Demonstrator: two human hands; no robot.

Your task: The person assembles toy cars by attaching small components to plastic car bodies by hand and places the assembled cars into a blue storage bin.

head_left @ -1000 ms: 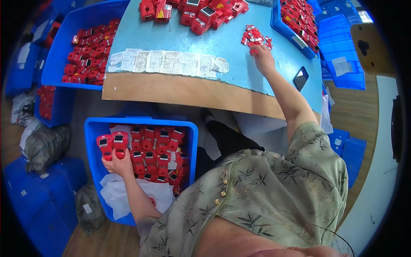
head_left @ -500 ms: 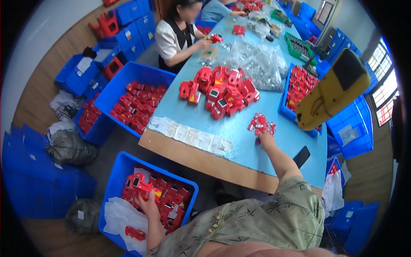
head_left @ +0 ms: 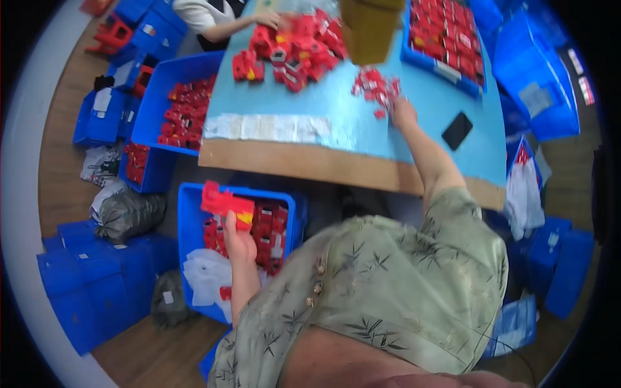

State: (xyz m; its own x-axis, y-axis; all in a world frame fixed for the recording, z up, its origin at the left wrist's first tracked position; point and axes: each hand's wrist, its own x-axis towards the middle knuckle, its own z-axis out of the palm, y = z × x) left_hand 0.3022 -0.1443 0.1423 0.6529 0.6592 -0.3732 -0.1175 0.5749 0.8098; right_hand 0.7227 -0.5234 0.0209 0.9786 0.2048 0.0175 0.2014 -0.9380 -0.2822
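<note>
My left hand point(head_left: 240, 244) is closed around a red plastic casing point(head_left: 228, 205) with a yellow patch, raised over a blue crate point(head_left: 184, 226). Whether it is one casing or two pressed together I cannot tell. Below it in the crate lie more red casings point(head_left: 270, 226) and crumpled white sheets point(head_left: 206, 278). On the blue tabletop my right hand point(head_left: 403, 114) is at the right edge of a small heap of little red parts point(head_left: 372, 84). Its fingers are bent together, and what they hold is too small and blurred to make out.
A heap of red casings point(head_left: 297, 55) covers the table's far left, where another person's hand point(head_left: 266, 19) reaches in. A blue tray of casings point(head_left: 446, 39), a black phone point(head_left: 457, 131) and a paper strip point(head_left: 268, 128) lie on the table. A yellow device point(head_left: 369, 32) hangs above.
My left hand has lifted the red casing up out of the crate. My right hand stays at the small parts. The view has tilted downward, and the other person's hand has come to the casing heap.
</note>
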